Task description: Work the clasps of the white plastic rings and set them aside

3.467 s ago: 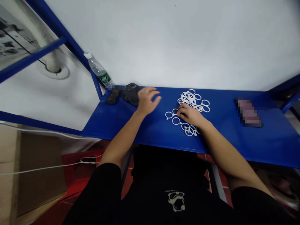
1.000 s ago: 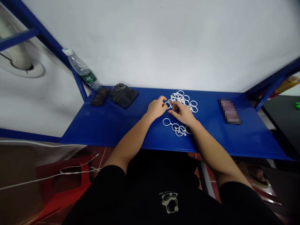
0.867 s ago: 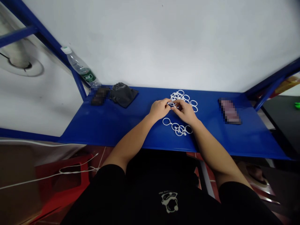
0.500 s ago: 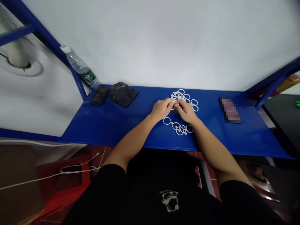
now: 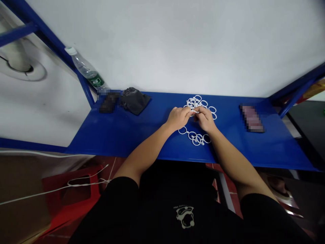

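Between the fingertips of both my hands is a thin white ring (image 5: 195, 111), partly hidden by the fingers. My left hand (image 5: 177, 118) pinches its left side, and my right hand (image 5: 205, 118) grips the right side. Just behind the hands lies a pile of white rings (image 5: 195, 101), several of them overlapping, with small knobs on their rims. A second, smaller group of white rings (image 5: 196, 139) rests nearer the table's front edge, below the hands. Whether the rings are joined to one another I cannot tell.
The blue table (image 5: 137, 135) stands against a white wall. At its left are a dark pouch (image 5: 135, 101), a blurred dark object (image 5: 109, 102) and a plastic bottle (image 5: 87, 71). On the right lies a blurred phone-shaped object (image 5: 252, 118). A red stool (image 5: 95, 189) stands below.
The fingers have shifted slightly around the held ring, and it now shows as a thin band between them. The whole view has moved a little. Both groups of rings lie as before.
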Demonstrator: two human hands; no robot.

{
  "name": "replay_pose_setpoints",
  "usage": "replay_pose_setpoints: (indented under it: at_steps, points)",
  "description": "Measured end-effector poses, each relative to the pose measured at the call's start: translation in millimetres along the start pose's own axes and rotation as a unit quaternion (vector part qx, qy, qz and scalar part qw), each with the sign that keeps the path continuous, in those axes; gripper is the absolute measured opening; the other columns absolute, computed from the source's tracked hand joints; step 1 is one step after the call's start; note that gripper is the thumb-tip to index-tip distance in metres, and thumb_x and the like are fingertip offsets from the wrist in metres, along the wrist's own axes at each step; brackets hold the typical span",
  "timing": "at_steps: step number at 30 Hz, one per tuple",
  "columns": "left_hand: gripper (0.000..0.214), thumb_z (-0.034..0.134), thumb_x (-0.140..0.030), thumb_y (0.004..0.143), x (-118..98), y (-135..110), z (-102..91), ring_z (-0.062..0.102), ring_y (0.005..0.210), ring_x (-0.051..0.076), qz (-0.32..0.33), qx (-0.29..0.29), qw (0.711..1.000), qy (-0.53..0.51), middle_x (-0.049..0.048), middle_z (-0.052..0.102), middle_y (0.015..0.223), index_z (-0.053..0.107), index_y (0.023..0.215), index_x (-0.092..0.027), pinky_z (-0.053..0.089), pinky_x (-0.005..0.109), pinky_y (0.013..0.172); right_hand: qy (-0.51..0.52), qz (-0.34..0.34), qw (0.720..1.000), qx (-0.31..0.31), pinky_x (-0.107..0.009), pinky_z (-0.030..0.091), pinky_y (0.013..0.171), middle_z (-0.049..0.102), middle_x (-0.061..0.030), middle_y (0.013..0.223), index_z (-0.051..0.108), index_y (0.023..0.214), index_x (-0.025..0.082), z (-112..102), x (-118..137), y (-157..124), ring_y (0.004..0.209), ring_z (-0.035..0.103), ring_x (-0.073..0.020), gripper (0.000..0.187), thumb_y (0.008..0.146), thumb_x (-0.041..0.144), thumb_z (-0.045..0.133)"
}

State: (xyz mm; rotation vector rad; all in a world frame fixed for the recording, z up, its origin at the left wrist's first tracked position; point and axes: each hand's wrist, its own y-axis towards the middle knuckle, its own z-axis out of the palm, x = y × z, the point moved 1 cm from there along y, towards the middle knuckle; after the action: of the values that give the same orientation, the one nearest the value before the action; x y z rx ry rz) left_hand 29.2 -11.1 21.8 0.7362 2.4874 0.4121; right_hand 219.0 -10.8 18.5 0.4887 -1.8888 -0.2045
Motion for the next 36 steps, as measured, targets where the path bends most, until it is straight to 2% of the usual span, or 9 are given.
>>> replay_pose_setpoints:
  at_steps: [4, 8, 13, 16, 18, 23, 29, 32, 36]
  points:
    - [0.023, 0.052, -0.035, 0.115, 1, 2, -4.1, 0.076, 0.088, 0.023, -0.019, 0.015, 0.999, -0.024, 0.0053, 0.081, 0.096, 0.07, 0.113, -0.022, 0.05, 0.037, 0.083, -0.066, -0.03, 0.997, -0.031, -0.037, 0.054, 0.064, 0.066, 0.0009, 0.065, 0.073, 0.093, 0.025, -4, 1, -1, 0.059, 0.064, -0.021, 0.022, 0.093, 0.024, 0.051]
    - [0.035, 0.064, -0.036, 0.109, 5, 4, -21.6, 0.076, 0.095, 0.024, -0.068, 0.056, 0.994, -0.065, 0.0045, 0.08, 0.101, 0.065, 0.14, -0.021, 0.054, 0.036, 0.087, -0.189, -0.077, 0.969, -0.136, -0.041, 0.06, 0.079, 0.08, -0.006, 0.097, 0.076, 0.116, 0.024, -16, 3, -1, 0.08, 0.073, -0.0238, 0.029, 0.099, 0.024, 0.052]
    - [0.027, 0.072, -0.026, 0.093, 9, 0, -39.9, 0.073, 0.106, 0.023, -0.036, 0.205, 0.975, -0.077, 0.0067, 0.075, 0.123, 0.076, 0.119, -0.023, 0.057, 0.036, 0.094, -0.264, -0.082, 0.943, -0.186, -0.045, 0.064, 0.08, 0.076, -0.0112, 0.128, 0.074, 0.129, 0.025, -27, -5, 7, 0.077, 0.07, -0.0218, 0.038, 0.093, 0.024, 0.061]
    - [0.031, 0.078, -0.028, 0.084, 11, -3, -38.9, 0.071, 0.113, 0.027, -0.032, 0.285, 0.956, -0.06, 0.008, 0.072, 0.125, 0.077, 0.115, -0.023, 0.058, 0.037, 0.094, -0.267, -0.07, 0.945, -0.174, -0.045, 0.064, 0.076, 0.074, -0.0118, 0.129, 0.074, 0.127, 0.024, -25, -8, 9, 0.068, 0.064, -0.0185, 0.037, 0.092, 0.025, 0.066]
    - [0.024, 0.077, -0.026, 0.085, 10, -3, -35.2, 0.071, 0.111, 0.027, -0.027, 0.299, 0.953, -0.04, 0.0083, 0.072, 0.123, 0.078, 0.109, -0.023, 0.057, 0.037, 0.091, -0.26, -0.073, 0.95, -0.16, -0.045, 0.063, 0.075, 0.075, -0.0108, 0.124, 0.074, 0.123, 0.025, -22, -5, 7, 0.068, 0.063, -0.0188, 0.03, 0.095, 0.028, 0.066]
    - [0.011, 0.064, -0.018, 0.096, 7, 0, -29.6, 0.073, 0.097, 0.024, -0.048, 0.231, 0.972, -0.018, 0.0069, 0.076, 0.11, 0.074, 0.097, -0.022, 0.054, 0.037, 0.085, -0.24, -0.094, 0.964, -0.063, -0.043, 0.059, 0.075, 0.077, -0.0076, 0.106, 0.075, 0.116, 0.026, -11, 4, 1, 0.074, 0.067, -0.0226, 0.021, 0.102, 0.034, 0.062]
    - [0.015, 0.061, -0.02, 0.105, 8, 3, -29.5, 0.076, 0.1, 0.023, -0.119, 0.021, 0.992, -0.039, 0.0053, 0.082, 0.107, 0.072, 0.116, -0.023, 0.056, 0.035, 0.089, -0.215, -0.058, 0.972, 0.07, -0.041, 0.055, 0.08, 0.08, -0.0097, 0.106, 0.074, 0.119, 0.024, -3, 5, 2, 0.086, 0.071, -0.027, 0.03, 0.106, 0.047, 0.059]
    - [0.026, 0.06, -0.015, 0.105, 7, 3, -23.3, 0.076, 0.109, 0.023, -0.081, -0.027, 0.995, -0.044, 0.0075, 0.082, 0.119, 0.073, 0.126, -0.023, 0.057, 0.037, 0.097, -0.169, -0.043, 0.981, 0.083, -0.039, 0.053, 0.078, 0.078, -0.0067, 0.094, 0.072, 0.104, 0.025, -2, 6, 2, 0.083, 0.07, -0.0256, 0.036, 0.109, 0.055, 0.054]
    - [0.024, 0.06, -0.017, 0.106, 5, 2, -13.3, 0.076, 0.11, 0.024, -0.042, -0.023, 0.998, -0.037, 0.0089, 0.08, 0.121, 0.076, 0.124, -0.022, 0.056, 0.038, 0.097, -0.101, -0.022, 0.993, 0.052, -0.038, 0.053, 0.075, 0.073, -0.0034, 0.084, 0.069, 0.095, 0.025, -3, 8, 3, 0.079, 0.067, -0.0239, 0.035, 0.108, 0.052, 0.052]
